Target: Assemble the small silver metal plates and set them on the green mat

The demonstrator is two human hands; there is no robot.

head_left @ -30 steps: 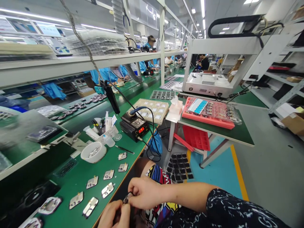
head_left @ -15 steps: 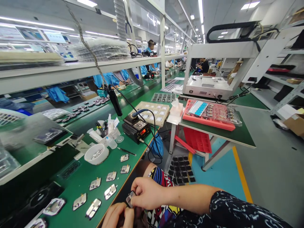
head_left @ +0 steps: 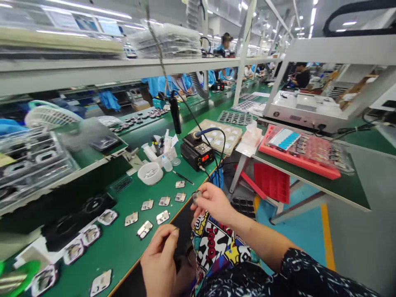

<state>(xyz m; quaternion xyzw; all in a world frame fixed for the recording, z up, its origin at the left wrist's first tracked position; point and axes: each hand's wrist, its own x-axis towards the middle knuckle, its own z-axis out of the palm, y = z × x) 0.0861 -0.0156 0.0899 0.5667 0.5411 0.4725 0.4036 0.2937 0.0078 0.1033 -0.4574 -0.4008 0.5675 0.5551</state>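
Observation:
My right hand [head_left: 215, 204] is raised above my lap, just off the bench's edge. Its thumb and fingers are closed on a small silver-grey part [head_left: 196, 197], blurred and partly covered. Lower and to the left, my left hand [head_left: 161, 258] has thumb and forefinger pressed together; a tiny dark bit shows at the tips, too small to name. On the green bench beside it lie several small silver plates with rounded corners, the closest being a plate [head_left: 144, 229]. Another silver plate [head_left: 101, 283] lies by the front edge.
Several framed housings [head_left: 74, 250] line the bench's left. Behind the plates are a white bowl [head_left: 150, 173] of small parts, tweezers [head_left: 183, 177] and a soldering station [head_left: 198, 152]. A red tray [head_left: 300, 152] rests on the side table at right. Co-workers sit farther off.
My hands, close together over a silver part before, are now apart. My right hand has risen away with its part. The view has swung left, showing more of the bench's left side.

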